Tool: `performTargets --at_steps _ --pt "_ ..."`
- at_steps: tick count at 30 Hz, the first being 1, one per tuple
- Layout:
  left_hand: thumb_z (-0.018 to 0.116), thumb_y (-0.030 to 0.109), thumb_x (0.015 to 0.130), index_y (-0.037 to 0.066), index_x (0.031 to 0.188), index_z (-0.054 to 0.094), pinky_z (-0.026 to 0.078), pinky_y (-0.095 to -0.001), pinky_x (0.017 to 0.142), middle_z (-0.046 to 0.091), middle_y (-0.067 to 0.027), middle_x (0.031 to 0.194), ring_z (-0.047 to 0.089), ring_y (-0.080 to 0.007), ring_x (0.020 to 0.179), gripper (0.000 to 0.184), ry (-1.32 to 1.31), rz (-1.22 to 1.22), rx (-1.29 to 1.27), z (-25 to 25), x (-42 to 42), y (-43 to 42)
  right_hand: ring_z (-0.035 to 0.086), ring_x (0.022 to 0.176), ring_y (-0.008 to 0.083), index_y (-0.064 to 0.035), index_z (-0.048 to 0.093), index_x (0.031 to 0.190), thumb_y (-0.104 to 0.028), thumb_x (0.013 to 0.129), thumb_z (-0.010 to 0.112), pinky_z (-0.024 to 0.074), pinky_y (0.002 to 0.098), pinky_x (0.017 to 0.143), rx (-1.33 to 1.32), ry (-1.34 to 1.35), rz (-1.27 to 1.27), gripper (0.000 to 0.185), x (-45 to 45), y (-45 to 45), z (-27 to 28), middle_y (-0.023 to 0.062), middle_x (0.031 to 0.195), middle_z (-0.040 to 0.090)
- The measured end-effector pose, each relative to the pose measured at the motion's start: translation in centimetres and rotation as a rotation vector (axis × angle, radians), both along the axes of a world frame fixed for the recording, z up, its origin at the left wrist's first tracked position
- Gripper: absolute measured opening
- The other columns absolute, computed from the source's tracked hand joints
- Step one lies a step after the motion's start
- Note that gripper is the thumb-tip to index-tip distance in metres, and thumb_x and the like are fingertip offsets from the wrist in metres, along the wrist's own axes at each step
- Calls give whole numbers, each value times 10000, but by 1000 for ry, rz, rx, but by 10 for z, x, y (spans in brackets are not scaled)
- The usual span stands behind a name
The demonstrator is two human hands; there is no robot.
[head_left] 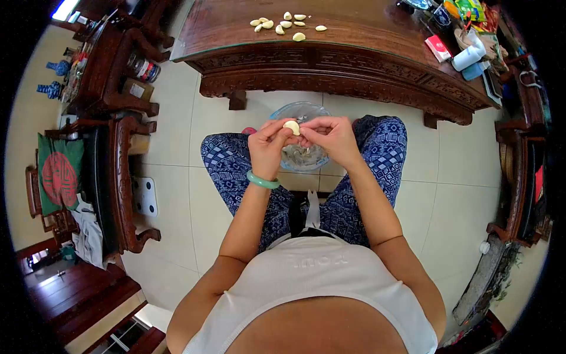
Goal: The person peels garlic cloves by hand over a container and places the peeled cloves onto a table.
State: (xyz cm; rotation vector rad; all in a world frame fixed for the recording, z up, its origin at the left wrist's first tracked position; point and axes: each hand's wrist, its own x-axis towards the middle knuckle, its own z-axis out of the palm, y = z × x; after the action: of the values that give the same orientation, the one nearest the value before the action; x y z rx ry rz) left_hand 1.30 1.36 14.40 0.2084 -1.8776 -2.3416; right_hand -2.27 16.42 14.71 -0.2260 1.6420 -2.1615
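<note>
Between my two hands is a pale garlic clove [292, 127], held over a clear basin. My left hand [269, 143], with a green bangle on its wrist, pinches the clove between thumb and fingers. My right hand [333, 138] is closed, its thumb and forefinger pinched together at the clove's right side; whatever is in that pinch is too small to make out. The basin [285, 111] stands on the floor between my knees, with pale scraps like garlic skins in it. Several peeled garlic cloves [286, 24] lie on the wooden table ahead.
The carved wooden table [365, 44] spans the far side. On its right end are a white bottle [469, 58], a red-and-white box [438, 48] and colourful packets [470, 10]. At the left are a dark wooden chair [121, 194] and a white scale [145, 196] on the tiled floor.
</note>
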Motion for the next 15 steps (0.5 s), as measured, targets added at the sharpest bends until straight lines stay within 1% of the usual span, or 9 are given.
performTargets --at_steps 2,4,6,7,8,11,12,14,15 --pt "567 -2 818 -69 965 616 540 -216 640 597 -94 880 631 -162 712 168 -44 7 55 -1 1 1 606 627 115 72 630 891 -44 800 615 500 215 579 -8 1 6 148 0 0 -2 108 749 641" --pt "563 17 827 -69 974 611 538 -213 642 607 -100 888 632 -158 713 177 -47 -1 71 -5 1 0 605 628 104 67 634 858 -79 810 609 500 214 577 22 44 4 155 -1 0 -3 84 727 641" --pt "554 23 834 -72 986 604 536 -212 649 616 -110 896 633 -159 716 186 -114 -26 191 -5 1 1 599 619 107 68 631 880 -63 806 612 495 214 572 42 43 -4 152 0 0 -4 92 732 639" --pt "542 21 844 -76 994 598 540 -226 675 620 -116 915 627 -160 768 187 -134 -39 212 -7 2 -1 594 610 110 70 629 902 -47 803 614 491 215 567 62 42 -10 154 -1 -1 -5 100 736 638" --pt "542 21 844 -76 994 598 540 -226 675 620 -116 915 627 -160 768 187 -134 -38 210 -8 2 -2 594 610 110 70 629 902 -47 803 614 491 215 567 60 42 -9 154 0 -1 -3 100 736 638" --pt "550 24 842 -91 1022 575 533 -226 684 620 -141 925 629 -159 764 215 -186 -4 380 -4 2 0 601 631 114 68 628 898 -51 806 611 498 217 584 32 27 -28 152 1 -4 0 98 752 638" --pt "550 24 842 -91 1022 575 533 -226 684 620 -141 925 629 -159 764 215 -185 -5 379 -4 2 1 603 639 107 58 631 892 -68 807 610 495 214 588 8 36 -30 154 2 -5 -2 87 754 642" --pt "548 31 848 -94 1026 572 519 -207 651 621 -110 892 617 -137 745 220 -112 72 255 -4 2 3 606 648 99 48 634 886 -85 809 609 493 212 591 -17 46 -32 156 3 -7 -1 77 757 646" --pt "548 31 848 -94 1026 572 519 -207 651 621 -110 892 617 -137 745 220 -111 71 255 -3 2 2 608 653 100 50 632 884 -88 808 610 494 212 595 36 52 -50 159 6 -7 3 77 758 647"
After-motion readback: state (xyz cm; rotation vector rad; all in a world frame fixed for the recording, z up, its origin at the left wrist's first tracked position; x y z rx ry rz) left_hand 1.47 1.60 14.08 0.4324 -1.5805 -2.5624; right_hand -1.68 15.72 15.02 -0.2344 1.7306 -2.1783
